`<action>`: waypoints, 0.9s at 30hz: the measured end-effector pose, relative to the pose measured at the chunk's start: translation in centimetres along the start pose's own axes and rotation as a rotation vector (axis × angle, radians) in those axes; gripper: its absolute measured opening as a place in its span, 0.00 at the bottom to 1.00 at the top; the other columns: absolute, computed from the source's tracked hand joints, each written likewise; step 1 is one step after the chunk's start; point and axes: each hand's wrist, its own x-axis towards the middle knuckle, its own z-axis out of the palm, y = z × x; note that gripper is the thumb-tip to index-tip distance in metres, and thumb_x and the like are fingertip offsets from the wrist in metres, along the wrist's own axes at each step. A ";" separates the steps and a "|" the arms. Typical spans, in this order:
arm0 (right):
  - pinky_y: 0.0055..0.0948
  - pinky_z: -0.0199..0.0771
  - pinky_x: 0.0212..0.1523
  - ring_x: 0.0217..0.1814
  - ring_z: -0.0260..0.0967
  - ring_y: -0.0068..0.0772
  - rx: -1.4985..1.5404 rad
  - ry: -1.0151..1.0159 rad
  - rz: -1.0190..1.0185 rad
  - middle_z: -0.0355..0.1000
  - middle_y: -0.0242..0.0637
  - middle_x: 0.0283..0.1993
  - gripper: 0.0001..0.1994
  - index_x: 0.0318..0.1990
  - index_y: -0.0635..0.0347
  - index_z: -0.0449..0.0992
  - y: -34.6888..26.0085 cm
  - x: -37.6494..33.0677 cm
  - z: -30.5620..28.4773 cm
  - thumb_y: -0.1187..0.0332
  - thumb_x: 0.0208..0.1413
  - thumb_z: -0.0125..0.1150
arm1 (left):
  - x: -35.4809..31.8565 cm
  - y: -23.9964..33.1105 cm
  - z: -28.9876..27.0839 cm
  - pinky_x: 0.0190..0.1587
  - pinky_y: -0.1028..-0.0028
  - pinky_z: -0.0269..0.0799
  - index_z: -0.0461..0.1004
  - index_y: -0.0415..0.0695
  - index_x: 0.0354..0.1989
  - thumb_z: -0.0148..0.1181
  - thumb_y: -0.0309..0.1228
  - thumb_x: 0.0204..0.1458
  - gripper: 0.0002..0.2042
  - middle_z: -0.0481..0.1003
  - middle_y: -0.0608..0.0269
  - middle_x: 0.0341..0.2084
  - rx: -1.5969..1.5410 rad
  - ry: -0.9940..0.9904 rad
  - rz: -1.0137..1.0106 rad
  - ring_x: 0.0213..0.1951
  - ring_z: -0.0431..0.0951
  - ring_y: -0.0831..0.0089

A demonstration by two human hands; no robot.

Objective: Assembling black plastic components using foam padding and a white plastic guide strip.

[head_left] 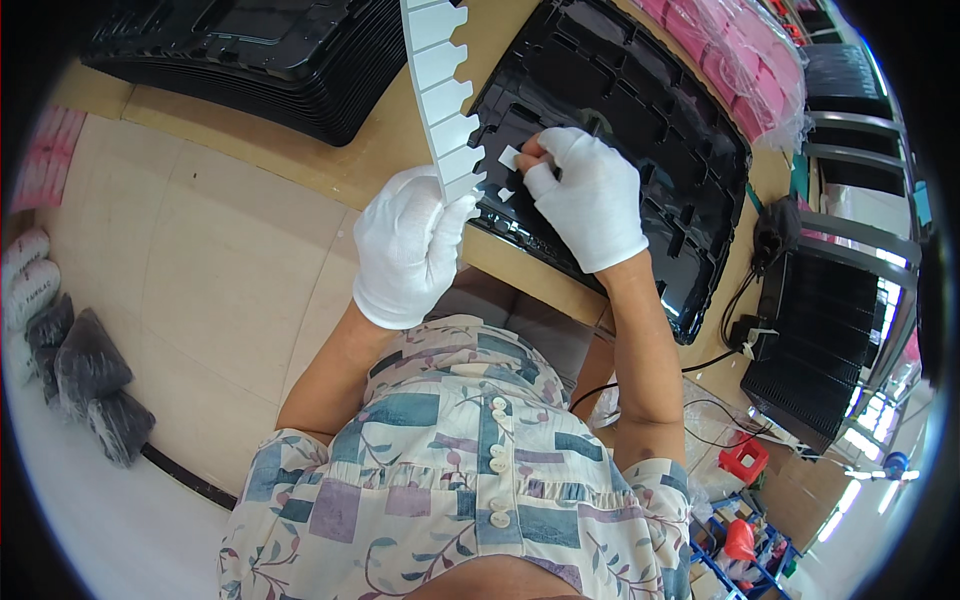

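My left hand [408, 245], in a white glove, grips the lower end of a long pale strip [437, 88] divided into tabs with a notched right edge. The strip stands up from the hand, over the near left edge of a black molded plastic tray [565, 62]. Above the tray is my right hand [592, 195], also gloved, with bare thumb and fingertips pinched together at a small white piece [508, 157]. Just below that piece, another small white piece [505, 195] shows near the tray's edge. The right hand hides part of the tray.
A tall stack of black trays [330, 85] stands on the wooden table [270, 155] at the far left. Pink sheets in clear plastic [740, 70] lie beyond the tray. At right are a black cable [738, 290] and more stacked black trays [815, 340]. Dark bags [90, 365] sit at left.
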 end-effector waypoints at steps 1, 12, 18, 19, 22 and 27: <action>0.38 0.75 0.33 0.33 0.76 0.43 -0.019 0.007 -0.030 0.76 0.39 0.30 0.07 0.28 0.55 0.78 0.0 0.1 0.3 0.63 0.53 0.61 | 0.0 0.0 0.0 0.33 0.63 0.72 0.78 0.41 0.40 0.61 0.25 0.56 0.06 0.77 0.55 0.33 -0.001 -0.001 -0.002 0.31 0.77 0.56; 0.38 0.74 0.32 0.32 0.76 0.44 -0.176 0.079 0.045 0.76 0.40 0.29 0.06 0.30 0.55 0.80 -0.9 -0.4 0.9 0.65 0.54 0.63 | 0.0 0.0 0.0 0.31 0.64 0.71 0.77 0.41 0.41 0.61 0.24 0.56 0.06 0.77 0.54 0.34 0.001 0.018 0.013 0.31 0.77 0.56; 0.38 0.74 0.31 0.32 0.75 0.43 -0.231 0.126 0.000 0.75 0.38 0.29 0.05 0.31 0.54 0.79 -1.5 -0.7 2.0 0.65 0.55 0.64 | 0.0 -0.4 0.0 0.32 0.64 0.71 0.77 0.40 0.40 0.62 0.25 0.56 0.06 0.76 0.54 0.33 0.029 0.032 0.071 0.31 0.76 0.55; 0.38 0.74 0.30 0.32 0.75 0.43 -0.235 0.200 -0.016 0.75 0.37 0.29 0.05 0.32 0.54 0.79 -1.5 -0.7 2.2 0.64 0.55 0.64 | 0.1 -0.4 0.0 0.32 0.64 0.71 0.77 0.40 0.40 0.62 0.25 0.56 0.06 0.76 0.54 0.33 0.030 0.034 0.070 0.31 0.76 0.55; 0.37 0.73 0.30 0.32 0.75 0.43 -0.283 0.188 0.006 0.76 0.37 0.29 0.05 0.33 0.53 0.79 -1.6 -1.1 1.8 0.64 0.55 0.64 | -0.1 -0.4 0.0 0.32 0.63 0.72 0.77 0.40 0.40 0.62 0.26 0.56 0.06 0.77 0.54 0.33 0.044 0.017 0.070 0.31 0.76 0.55; 0.37 0.73 0.30 0.32 0.75 0.43 -0.270 0.180 0.010 0.76 0.37 0.29 0.05 0.32 0.54 0.79 -1.6 -1.3 2.0 0.64 0.54 0.65 | -0.2 -0.2 -0.1 0.32 0.63 0.72 0.75 0.40 0.39 0.62 0.26 0.56 0.05 0.77 0.53 0.34 0.031 0.001 0.020 0.31 0.76 0.55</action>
